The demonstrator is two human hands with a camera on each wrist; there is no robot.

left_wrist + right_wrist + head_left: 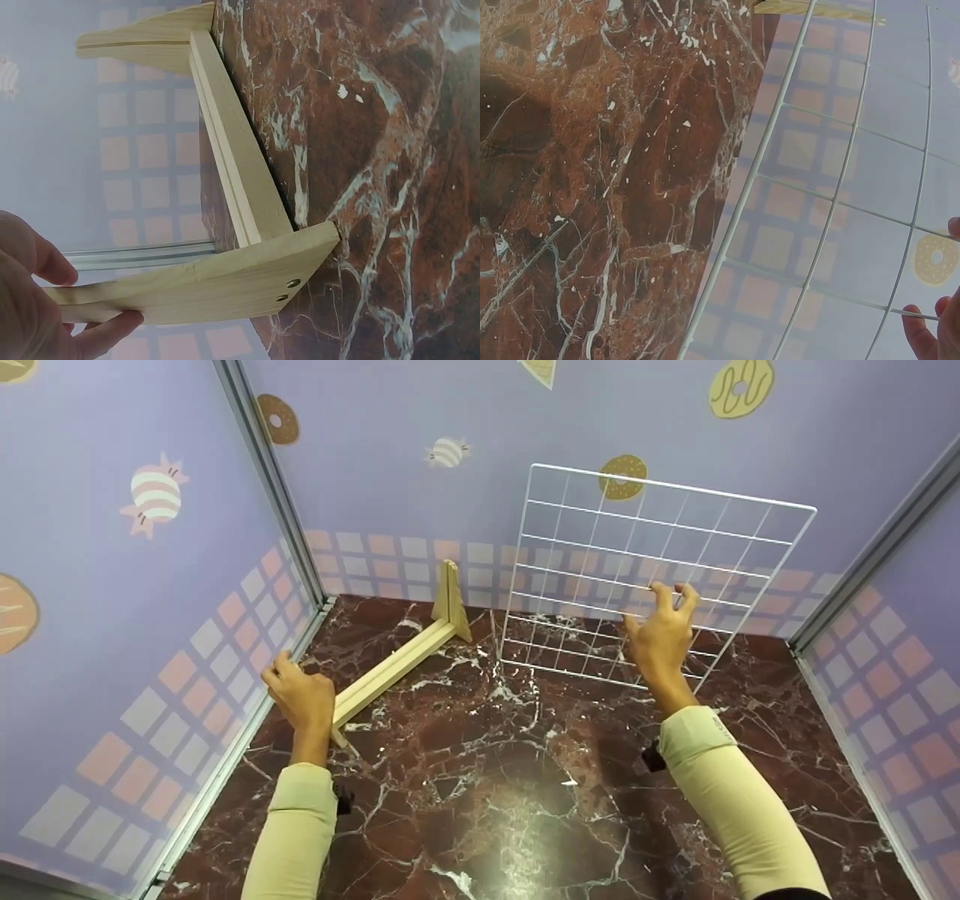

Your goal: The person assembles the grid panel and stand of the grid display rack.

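Observation:
A pale wooden stand (401,661) with a grooved crossbar (238,150) and a tapered upright at each end stands on the left of the marbled surface. My left hand (300,694) pinches the narrow top of its near upright (217,289), thumb and fingers on opposite faces, as the left wrist view shows. Two screw heads (292,283) show low on that upright. To the right, a white wire grid panel (675,487) is held up, tilted, by my right hand (666,637). Fingers of the right hand (936,334) curl at its wires around the panel's middle.
Dark red marbled surface (480,780) spreads under everything, with small white flecks. Purple printed walls (375,472) enclose it at the back and both sides, joined by metal corner posts (262,457). Black wrist cameras (654,756) sit below the cuffs.

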